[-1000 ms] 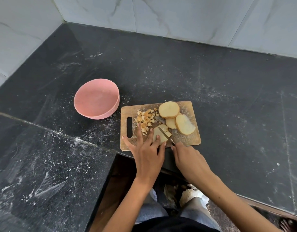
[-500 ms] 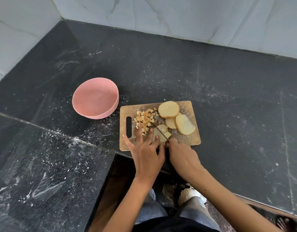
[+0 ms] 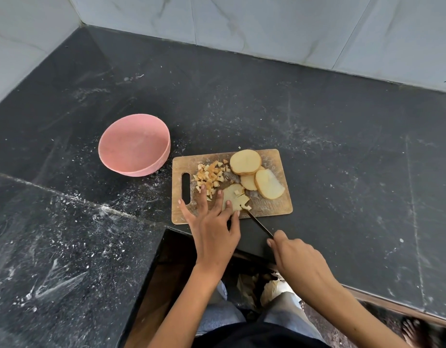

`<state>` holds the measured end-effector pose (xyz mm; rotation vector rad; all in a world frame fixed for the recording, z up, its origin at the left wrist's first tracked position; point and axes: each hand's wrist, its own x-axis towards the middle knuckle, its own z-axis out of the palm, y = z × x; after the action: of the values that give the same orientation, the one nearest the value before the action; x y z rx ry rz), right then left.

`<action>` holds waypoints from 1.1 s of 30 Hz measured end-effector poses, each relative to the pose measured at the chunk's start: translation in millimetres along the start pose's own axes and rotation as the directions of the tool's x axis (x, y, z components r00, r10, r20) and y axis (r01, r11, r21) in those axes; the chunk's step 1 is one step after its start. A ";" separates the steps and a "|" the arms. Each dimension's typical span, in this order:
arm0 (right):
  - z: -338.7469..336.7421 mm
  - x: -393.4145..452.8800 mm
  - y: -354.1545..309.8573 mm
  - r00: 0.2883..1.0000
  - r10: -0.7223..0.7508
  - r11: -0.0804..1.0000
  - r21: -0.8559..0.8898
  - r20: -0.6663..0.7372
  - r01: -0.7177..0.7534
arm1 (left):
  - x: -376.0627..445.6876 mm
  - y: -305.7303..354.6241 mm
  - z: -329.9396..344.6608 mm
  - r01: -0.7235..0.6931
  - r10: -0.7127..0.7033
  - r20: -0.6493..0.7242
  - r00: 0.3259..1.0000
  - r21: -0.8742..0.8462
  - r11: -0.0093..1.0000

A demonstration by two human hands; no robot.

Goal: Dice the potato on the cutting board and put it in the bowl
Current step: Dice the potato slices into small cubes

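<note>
Left hand (image 3: pixel 214 229) lies flat, fingers straight, pinning the firm, wet-slick potato slice (image 3: pixel 234 200) near the board's (image 3: pixel 272 209) front edge; right hand (image 3: pixel 296 257) grips the knife (image 3: pixel 259 223).

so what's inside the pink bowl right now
Nothing visible: the round pink plastic bowl shows only bare inner surface. The small diced potato pieces sit on the wooden cutting board.
</note>
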<state>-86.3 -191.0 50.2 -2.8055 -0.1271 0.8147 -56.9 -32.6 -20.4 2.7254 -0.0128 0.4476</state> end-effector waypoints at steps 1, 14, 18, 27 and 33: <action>-2.3 0.0 -1.2 1.000 -0.010 0.999 0.035 -0.028 0.011 | -1.6 -0.7 0.1 -0.001 0.001 0.007 1.000 -0.007 1.000; -3.8 46.0 -36.2 0.995 -0.038 0.997 0.058 -0.090 0.043 | -5.3 -3.9 2.3 0.012 -0.013 -0.045 0.999 -0.035 0.999; 0.3 50.9 -45.2 0.996 -0.017 1.000 -0.011 -0.087 0.016 | -4.3 -6.9 3.2 0.000 -0.003 -0.058 0.998 -0.041 0.999; 7.2 31.3 -26.6 1.000 0.004 1.000 -0.031 0.029 -0.003 | -3.3 -3.9 3.1 0.025 -0.026 -0.053 0.998 -0.018 1.000; 11.8 7.7 -8.2 0.997 0.025 0.997 -0.069 0.080 -0.020 | -3.8 -2.6 3.3 0.037 -0.037 -0.071 0.997 -0.011 0.999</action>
<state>-86.4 -179.7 38.4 -2.8426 -0.1392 0.9463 -59.2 -31.7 -25.4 2.6940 0.0539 0.5318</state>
